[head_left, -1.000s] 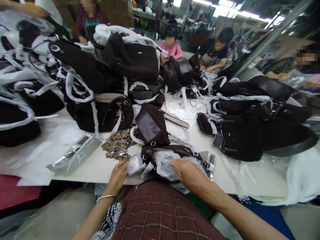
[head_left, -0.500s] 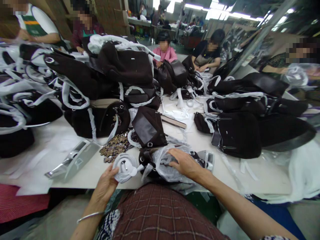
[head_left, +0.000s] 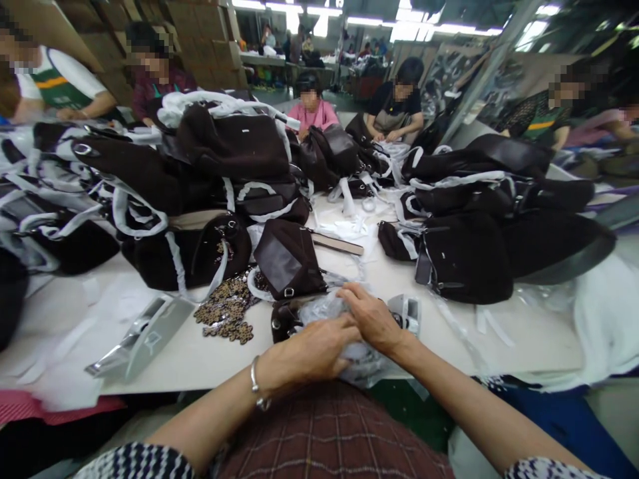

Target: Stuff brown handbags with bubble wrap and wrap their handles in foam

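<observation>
A dark bag (head_left: 284, 320) lies at the table's front edge, with crumpled clear plastic (head_left: 319, 307) at its opening. My left hand (head_left: 319, 342) reaches across the bag, fingers bent over the plastic; what lies under them is hidden. Against it, my right hand (head_left: 367, 316) rests with curled fingers on the plastic's right side, and its fingertips' hold cannot be made out. The wrapped strap coil is out of sight. Just behind sits another dark bag (head_left: 287, 259) with a leather panel. Patterned chain pieces (head_left: 227, 309) lie left of my hands.
Piles of dark bags (head_left: 234, 143) stand at the back left, and more bags (head_left: 464, 259) at the right. A silvery dispenser-like object (head_left: 144, 332) lies front left. White sheeting (head_left: 606, 319) hangs at the right edge. Several people sit beyond the table (head_left: 539, 339).
My left hand has moved right from beside the bag onto the plastic, next to my right hand. The white coil it held is no longer visible. The view has shifted slightly.
</observation>
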